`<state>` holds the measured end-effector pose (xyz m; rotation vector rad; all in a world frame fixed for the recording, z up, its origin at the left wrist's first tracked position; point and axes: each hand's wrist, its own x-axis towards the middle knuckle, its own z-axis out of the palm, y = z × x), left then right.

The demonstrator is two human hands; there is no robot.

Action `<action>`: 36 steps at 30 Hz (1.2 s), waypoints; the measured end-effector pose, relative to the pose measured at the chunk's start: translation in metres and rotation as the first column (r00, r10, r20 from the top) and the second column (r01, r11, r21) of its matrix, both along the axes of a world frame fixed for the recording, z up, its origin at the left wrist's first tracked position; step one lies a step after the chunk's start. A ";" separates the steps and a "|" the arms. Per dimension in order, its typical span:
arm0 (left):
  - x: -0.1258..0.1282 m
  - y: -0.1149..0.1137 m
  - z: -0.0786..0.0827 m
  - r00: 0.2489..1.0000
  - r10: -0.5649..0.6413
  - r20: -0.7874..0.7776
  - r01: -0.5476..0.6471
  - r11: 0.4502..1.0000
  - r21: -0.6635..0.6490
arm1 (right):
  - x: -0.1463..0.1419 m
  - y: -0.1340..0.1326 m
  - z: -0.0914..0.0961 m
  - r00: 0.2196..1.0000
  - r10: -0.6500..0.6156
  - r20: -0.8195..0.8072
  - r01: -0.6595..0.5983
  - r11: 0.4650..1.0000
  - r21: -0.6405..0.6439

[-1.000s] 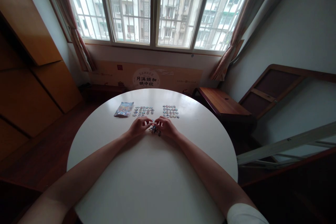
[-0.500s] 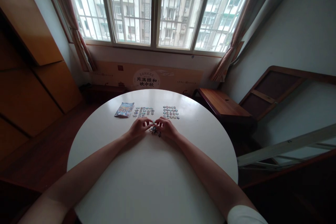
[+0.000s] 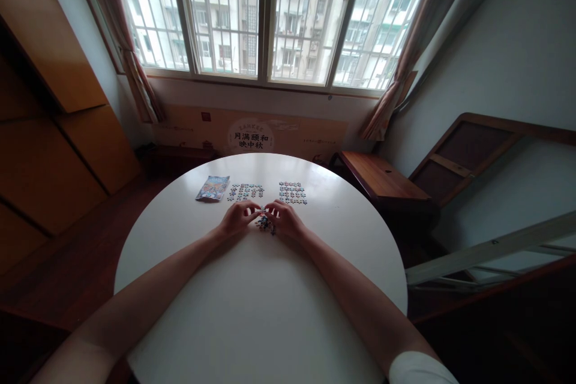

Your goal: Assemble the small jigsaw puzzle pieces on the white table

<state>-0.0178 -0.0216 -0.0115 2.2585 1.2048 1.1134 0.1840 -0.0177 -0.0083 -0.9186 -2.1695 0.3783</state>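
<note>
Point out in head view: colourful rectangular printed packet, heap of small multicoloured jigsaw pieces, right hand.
Colourful rectangular printed packet [image 3: 213, 188]: head view, middle of printed face.
Heap of small multicoloured jigsaw pieces [image 3: 264, 224]: head view, middle of the heap.
Right hand [image 3: 285, 217]: head view, back of the hand.

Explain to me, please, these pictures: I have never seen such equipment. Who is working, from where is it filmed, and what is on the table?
There is no robot here, only a person's bare left hand and right hand. One camera, worn on the head, looks forward and down. On the white table lie two groups of small jigsaw pieces, a left group and a right group, with a printed packet beside the left one. A small pile lies by the hands. The fingertips meet around something small, apparently a piece, but it is too tiny to be sure.
</note>
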 end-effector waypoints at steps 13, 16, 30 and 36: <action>0.000 0.000 0.001 1.000 -0.005 -0.009 0.005 1.000 -0.002 | 0.000 0.002 -0.003 1.000 0.008 -0.005 -0.008 1.000 0.005; 0.000 0.000 0.001 1.000 0.001 -0.005 -0.001 1.000 -0.001 | 0.000 0.001 -0.002 1.000 0.005 0.002 -0.005 1.000 0.018; 0.000 0.001 -0.001 1.000 0.002 -0.004 -0.002 1.000 0.009 | -0.001 0.000 -0.001 1.000 0.010 -0.002 -0.010 1.000 0.011; 0.000 0.001 -0.001 1.000 -0.002 -0.010 0.002 1.000 0.007 | 0.000 0.002 -0.004 1.000 0.019 -0.005 -0.018 1.000 0.016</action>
